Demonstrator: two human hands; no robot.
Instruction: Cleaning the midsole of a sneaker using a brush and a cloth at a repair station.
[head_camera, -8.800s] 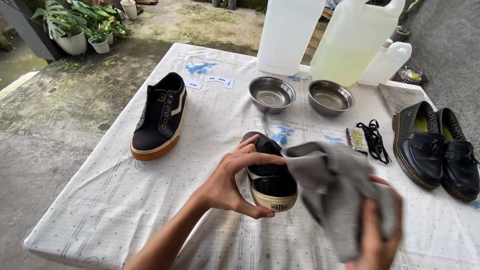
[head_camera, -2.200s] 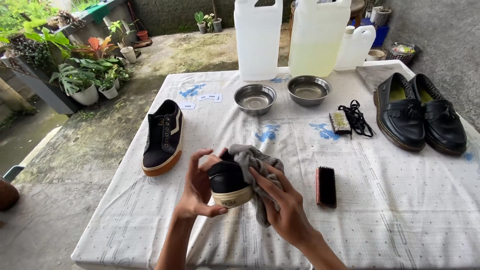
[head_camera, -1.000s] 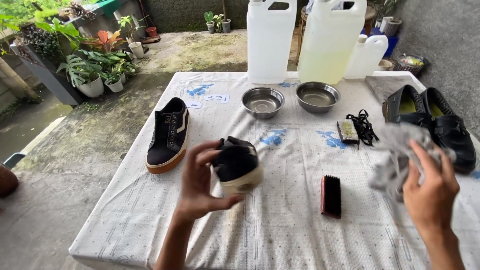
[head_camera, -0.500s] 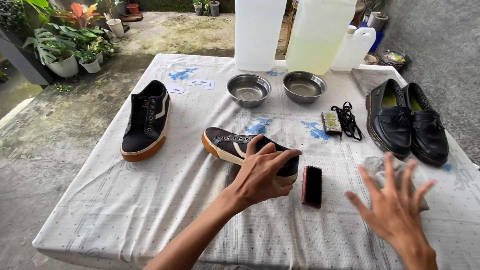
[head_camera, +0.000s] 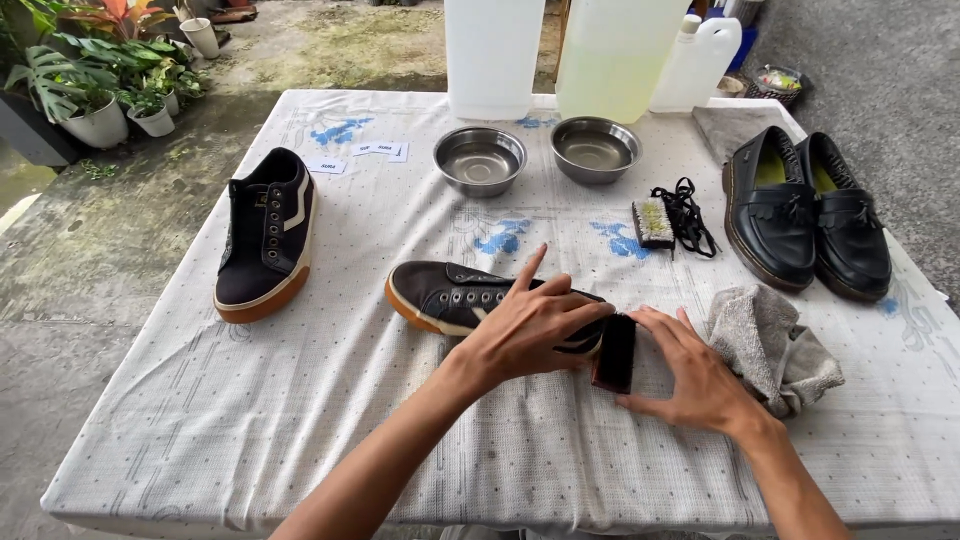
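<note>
Hands at the dark sneaker and brush, centre of frame.
Left hand (head_camera: 530, 325) lies flat, open, steadying sneaker (head_camera: 455, 297) on worktop (head_camera: 300, 420); right hand (head_camera: 690, 370), fingers spread, closes round black brush (head_camera: 614, 352): best gripped squarely by its sides.

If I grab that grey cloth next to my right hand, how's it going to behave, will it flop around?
The grey cloth lies crumpled in soft folds on the table, so it will likely droop rather than hold its shape. It looks thin, so probably light. Pushed by the right hand, it would likely bunch up, not slide or roll.
</note>
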